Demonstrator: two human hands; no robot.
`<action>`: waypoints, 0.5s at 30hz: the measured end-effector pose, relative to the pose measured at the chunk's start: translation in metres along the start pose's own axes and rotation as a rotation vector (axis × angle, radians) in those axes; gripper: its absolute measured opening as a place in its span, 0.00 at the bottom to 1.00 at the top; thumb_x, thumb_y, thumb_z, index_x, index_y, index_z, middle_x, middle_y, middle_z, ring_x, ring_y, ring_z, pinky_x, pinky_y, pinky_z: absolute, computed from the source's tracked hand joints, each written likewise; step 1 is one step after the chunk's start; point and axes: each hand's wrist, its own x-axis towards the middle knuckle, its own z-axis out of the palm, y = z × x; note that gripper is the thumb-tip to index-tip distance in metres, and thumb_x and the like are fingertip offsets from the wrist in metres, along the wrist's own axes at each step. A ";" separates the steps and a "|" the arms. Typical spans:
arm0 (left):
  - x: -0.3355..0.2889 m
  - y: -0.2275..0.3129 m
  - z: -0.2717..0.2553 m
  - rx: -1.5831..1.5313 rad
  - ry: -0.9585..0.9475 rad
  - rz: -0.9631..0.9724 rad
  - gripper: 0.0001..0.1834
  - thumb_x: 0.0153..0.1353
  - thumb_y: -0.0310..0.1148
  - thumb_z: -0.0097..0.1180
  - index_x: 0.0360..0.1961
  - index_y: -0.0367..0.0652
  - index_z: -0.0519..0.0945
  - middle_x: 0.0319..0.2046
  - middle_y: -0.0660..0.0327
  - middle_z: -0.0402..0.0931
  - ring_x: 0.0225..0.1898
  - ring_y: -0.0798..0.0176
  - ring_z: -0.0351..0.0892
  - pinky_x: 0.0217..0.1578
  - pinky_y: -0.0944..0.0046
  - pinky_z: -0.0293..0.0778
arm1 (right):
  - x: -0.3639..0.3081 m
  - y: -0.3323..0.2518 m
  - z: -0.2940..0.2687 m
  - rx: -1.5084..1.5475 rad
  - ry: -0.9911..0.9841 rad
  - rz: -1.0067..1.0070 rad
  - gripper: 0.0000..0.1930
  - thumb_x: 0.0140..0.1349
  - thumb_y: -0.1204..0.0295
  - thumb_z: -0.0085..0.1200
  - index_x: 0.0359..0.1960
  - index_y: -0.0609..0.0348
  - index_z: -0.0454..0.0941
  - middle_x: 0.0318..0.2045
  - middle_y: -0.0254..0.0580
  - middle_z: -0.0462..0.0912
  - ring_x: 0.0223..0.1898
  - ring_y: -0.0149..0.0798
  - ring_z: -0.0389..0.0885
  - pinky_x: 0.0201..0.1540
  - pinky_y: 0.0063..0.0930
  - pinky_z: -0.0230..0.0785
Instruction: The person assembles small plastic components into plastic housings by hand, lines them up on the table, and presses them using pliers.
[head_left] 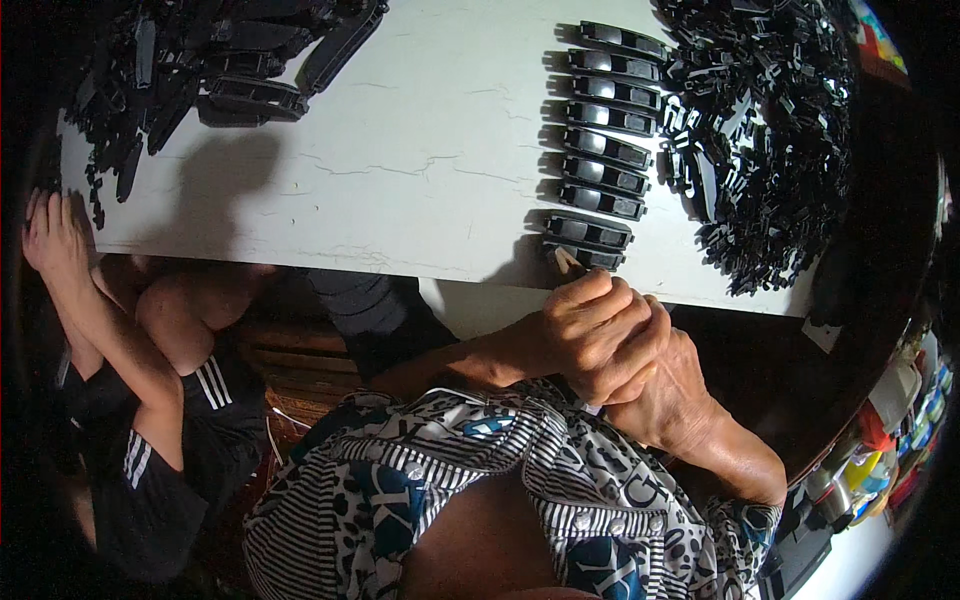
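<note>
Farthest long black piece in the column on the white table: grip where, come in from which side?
Probably the left end of the farthest piece, pinched across its width, coming from the left. It lies lengthwise left to right, its left end facing bare table; the right end points into the heap of small black parts, and the next piece sits close along its near edge.

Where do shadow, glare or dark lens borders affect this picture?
Head view: black corners from the wide lens; head view: bright highlights on the row of glossy black plastic pieces; head view: a soft-edged dark shadow on the cracked white tabletop, at left.
</note>
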 end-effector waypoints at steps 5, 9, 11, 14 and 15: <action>0.003 0.005 0.001 -0.025 -0.052 0.003 0.20 0.48 0.41 0.53 0.30 0.31 0.77 0.21 0.55 0.71 0.24 0.60 0.70 0.29 0.62 0.64 | -0.009 0.005 0.014 -0.038 0.071 0.015 0.19 0.45 0.69 0.55 0.40 0.65 0.73 0.36 0.51 0.76 0.37 0.50 0.78 0.40 0.38 0.75; 0.011 0.018 -0.008 0.052 -0.074 0.081 0.19 0.49 0.41 0.53 0.30 0.32 0.77 0.21 0.57 0.71 0.24 0.60 0.70 0.30 0.61 0.64 | -0.020 0.002 0.019 0.041 0.235 -0.014 0.21 0.43 0.68 0.58 0.41 0.64 0.74 0.37 0.51 0.77 0.40 0.54 0.75 0.40 0.42 0.70; 0.011 0.019 -0.003 0.042 -0.107 0.078 0.19 0.49 0.41 0.53 0.30 0.32 0.77 0.22 0.57 0.70 0.24 0.60 0.69 0.31 0.60 0.64 | -0.024 0.006 0.020 -0.002 0.277 -0.054 0.21 0.43 0.68 0.58 0.41 0.64 0.73 0.36 0.50 0.76 0.40 0.53 0.75 0.39 0.42 0.70; 0.009 0.016 0.004 -0.021 -0.104 0.014 0.20 0.49 0.40 0.53 0.33 0.31 0.78 0.24 0.56 0.70 0.24 0.60 0.69 0.26 0.61 0.64 | -0.024 0.010 0.018 0.007 0.224 -0.002 0.21 0.42 0.69 0.59 0.40 0.63 0.73 0.36 0.49 0.76 0.38 0.53 0.75 0.37 0.41 0.69; 0.011 0.016 0.006 -0.024 -0.108 0.015 0.20 0.49 0.40 0.53 0.33 0.31 0.78 0.24 0.56 0.70 0.24 0.60 0.69 0.26 0.61 0.64 | -0.024 0.012 0.016 0.029 0.210 0.033 0.20 0.42 0.69 0.59 0.39 0.63 0.73 0.35 0.49 0.76 0.37 0.53 0.75 0.36 0.40 0.69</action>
